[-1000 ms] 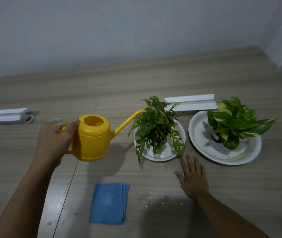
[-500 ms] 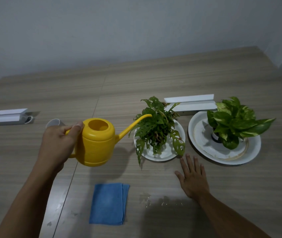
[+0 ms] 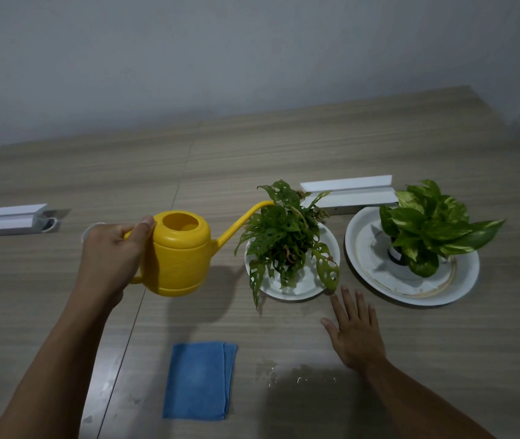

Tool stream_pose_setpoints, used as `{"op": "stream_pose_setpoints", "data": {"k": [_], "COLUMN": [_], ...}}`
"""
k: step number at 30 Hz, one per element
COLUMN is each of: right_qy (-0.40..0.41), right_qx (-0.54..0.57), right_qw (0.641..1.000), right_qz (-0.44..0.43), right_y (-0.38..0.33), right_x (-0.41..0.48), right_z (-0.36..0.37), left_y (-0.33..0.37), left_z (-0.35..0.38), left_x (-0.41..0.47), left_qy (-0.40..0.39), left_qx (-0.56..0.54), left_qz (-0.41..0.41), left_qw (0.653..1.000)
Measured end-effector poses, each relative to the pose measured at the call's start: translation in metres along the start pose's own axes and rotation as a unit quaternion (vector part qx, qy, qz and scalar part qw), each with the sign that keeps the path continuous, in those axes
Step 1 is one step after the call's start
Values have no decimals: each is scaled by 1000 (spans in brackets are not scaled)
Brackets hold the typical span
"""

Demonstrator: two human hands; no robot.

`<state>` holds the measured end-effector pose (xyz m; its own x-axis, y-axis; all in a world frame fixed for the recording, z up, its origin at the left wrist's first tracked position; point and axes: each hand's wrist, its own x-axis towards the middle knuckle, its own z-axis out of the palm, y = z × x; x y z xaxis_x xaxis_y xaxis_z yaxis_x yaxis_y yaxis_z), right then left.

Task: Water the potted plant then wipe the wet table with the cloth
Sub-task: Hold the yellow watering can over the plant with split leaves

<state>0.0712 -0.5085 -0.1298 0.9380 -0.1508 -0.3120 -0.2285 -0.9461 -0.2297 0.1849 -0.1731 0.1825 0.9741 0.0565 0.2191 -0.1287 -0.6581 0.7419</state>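
Observation:
My left hand (image 3: 109, 255) grips the handle of a yellow watering can (image 3: 179, 255), held above the table with its spout tip over the leaves of a small holey-leaved potted plant (image 3: 287, 236). That plant stands on a white saucer (image 3: 299, 289). My right hand (image 3: 355, 331) lies flat on the table, fingers spread, just in front of the saucer. A folded blue cloth (image 3: 200, 380) lies near the front edge, between my arms. Small water drops (image 3: 271, 370) glisten on the wood to the cloth's right.
A second, broad-leaved plant (image 3: 429, 226) sits on a larger white plate (image 3: 410, 293) at the right. A white box (image 3: 347, 193) lies behind the plants, another white box (image 3: 11, 218) at the far left. A white cup (image 3: 89, 229) peeks out behind my left hand.
The watering can has moved right and up, bringing the spout tip over the small plant's leaves. My right hand has stayed flat on the table.

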Motion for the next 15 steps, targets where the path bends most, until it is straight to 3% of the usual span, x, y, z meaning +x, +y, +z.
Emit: {"op": "stream_pose_setpoints", "data": {"k": [15], "right_qy": [3], "right_qx": [16], "right_qw": [1000], "right_qz": [-3], "right_y": [0], "right_x": [0], "right_z": [-1], "left_y": [1], "left_z": [-20], "left_x": [-12], "left_qy": [-15], "left_qx": [54], "left_qz": [-8], "left_qw": [998]}}
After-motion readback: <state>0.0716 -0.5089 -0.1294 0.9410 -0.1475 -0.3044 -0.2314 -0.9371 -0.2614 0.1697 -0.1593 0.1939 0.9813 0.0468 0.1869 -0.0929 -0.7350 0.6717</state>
